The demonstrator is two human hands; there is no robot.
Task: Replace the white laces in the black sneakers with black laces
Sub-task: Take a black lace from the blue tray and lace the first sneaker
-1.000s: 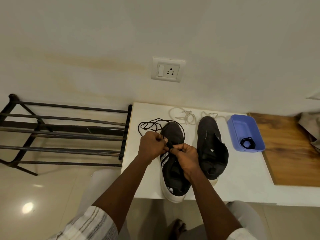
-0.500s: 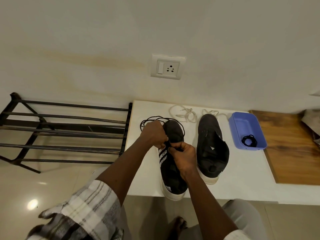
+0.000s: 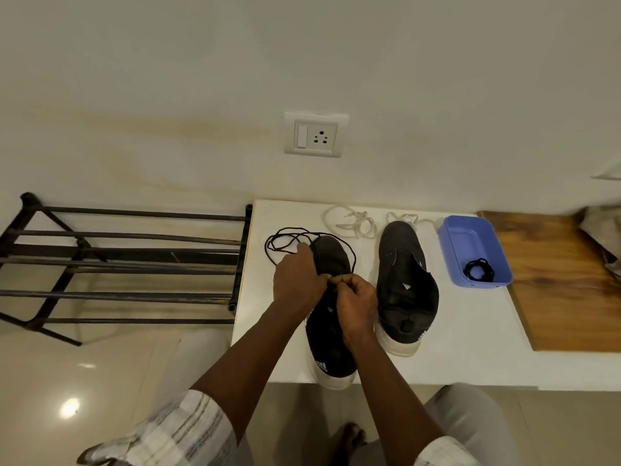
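Spanning the middle and right of the frame, the white table (image 3: 470, 348) carries two black sneakers: the nearer sneaker (image 3: 331, 260) at centre, heel past the table's front edge, and the other sneaker (image 3: 403, 284) just right of it. Further right, a blue tray (image 3: 470, 237) holds a coiled lace (image 3: 479, 270). Left hand (image 3: 295, 284) and right hand (image 3: 358, 301) meet over the nearer sneaker, fingers curled, apparently pinching the black lace (image 3: 285, 237) looping past its toe. White laces (image 3: 353, 220) lie behind.

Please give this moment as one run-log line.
phase: threading | left hand, right hand: pinch thin black lace over black white-soled sneaker | second sneaker: unlaced | white laces: loose
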